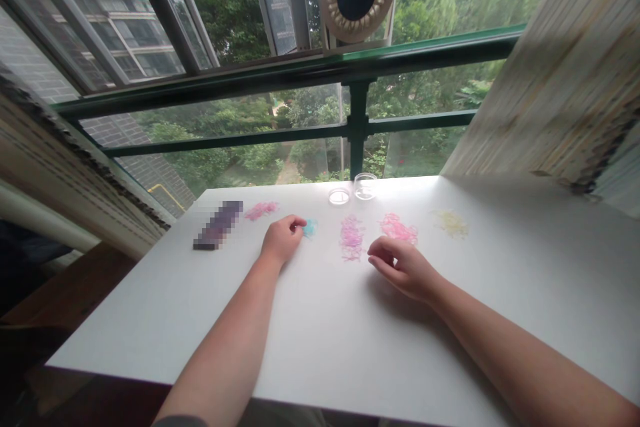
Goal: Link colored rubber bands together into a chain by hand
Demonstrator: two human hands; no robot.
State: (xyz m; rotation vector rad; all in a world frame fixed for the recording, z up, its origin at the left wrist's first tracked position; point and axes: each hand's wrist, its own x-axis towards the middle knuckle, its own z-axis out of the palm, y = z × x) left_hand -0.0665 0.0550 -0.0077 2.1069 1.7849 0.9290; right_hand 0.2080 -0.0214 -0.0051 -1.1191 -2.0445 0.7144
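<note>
Left grip (pixel 283 240) curled by blue pile (pixel 311 228), right grip (pixel 403 265) half-curled, forearms (pixel 225 333) outstretched

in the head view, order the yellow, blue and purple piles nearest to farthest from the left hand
Nearest to the left hand first:
1. blue pile, right by its fingertips
2. purple pile, farther right, between the two hands
3. yellow pile, far right, past the pink pile

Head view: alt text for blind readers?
The left hand is at a blue pile on a white table; the right hand is beside a purple pile. Two pink piles, a yellow pile and clear containers lie nearby.
</note>
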